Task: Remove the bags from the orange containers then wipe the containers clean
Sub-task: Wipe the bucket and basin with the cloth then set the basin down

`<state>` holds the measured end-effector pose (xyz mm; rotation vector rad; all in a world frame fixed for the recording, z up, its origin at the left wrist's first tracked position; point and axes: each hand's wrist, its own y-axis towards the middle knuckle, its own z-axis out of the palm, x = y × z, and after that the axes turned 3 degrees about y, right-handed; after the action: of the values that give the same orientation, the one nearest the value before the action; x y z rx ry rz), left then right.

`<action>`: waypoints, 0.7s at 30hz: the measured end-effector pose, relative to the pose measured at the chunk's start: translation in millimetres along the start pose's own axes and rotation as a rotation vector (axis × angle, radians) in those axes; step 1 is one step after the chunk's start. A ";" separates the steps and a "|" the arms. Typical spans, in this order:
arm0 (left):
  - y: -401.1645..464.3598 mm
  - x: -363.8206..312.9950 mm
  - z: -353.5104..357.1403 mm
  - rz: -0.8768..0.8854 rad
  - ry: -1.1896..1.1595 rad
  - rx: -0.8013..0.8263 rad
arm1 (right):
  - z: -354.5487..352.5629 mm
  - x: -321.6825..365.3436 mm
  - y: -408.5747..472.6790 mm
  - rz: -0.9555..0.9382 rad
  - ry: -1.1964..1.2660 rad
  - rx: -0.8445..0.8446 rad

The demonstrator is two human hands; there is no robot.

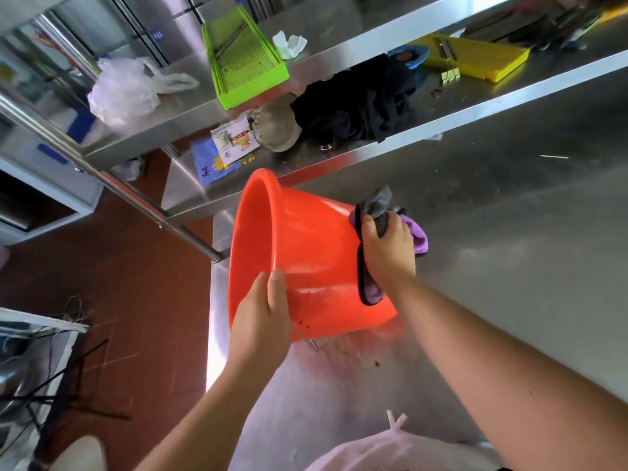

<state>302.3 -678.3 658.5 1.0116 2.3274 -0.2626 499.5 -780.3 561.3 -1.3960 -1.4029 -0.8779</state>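
An orange container [306,246] lies tipped on its side on the steel table [509,232], its open mouth facing left. My left hand [263,314] grips its near rim, thumb on the outside. My right hand [387,246] holds a grey and purple cloth [373,212] bunched against the container's base end. A clear plastic bag [390,450], tied at the top, sits at the table's near edge. Brown specks dot the table just under the container.
A two-level steel shelf [458,107] runs along the table's far side, holding a green tray [244,59], a yellow slicer [475,57], a black garment [360,103], packets [231,141] and another plastic bag [122,90]. Red tiled floor [136,317] lies to the left.
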 end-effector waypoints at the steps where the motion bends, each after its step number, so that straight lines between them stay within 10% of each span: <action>1: 8.1 -4.7 -1.6 0.023 0.022 -0.020 | -2.8 -1.7 1.8 0.008 0.002 0.007; 21: 90.4 -49.8 -19.7 0.006 0.223 0.125 | -55.9 -56.4 -34.0 -0.067 -0.009 0.111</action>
<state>385.8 -638.1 707.9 1.1603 2.5329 -0.3096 468.2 -854.2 529.2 -1.2769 -1.4896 -0.8250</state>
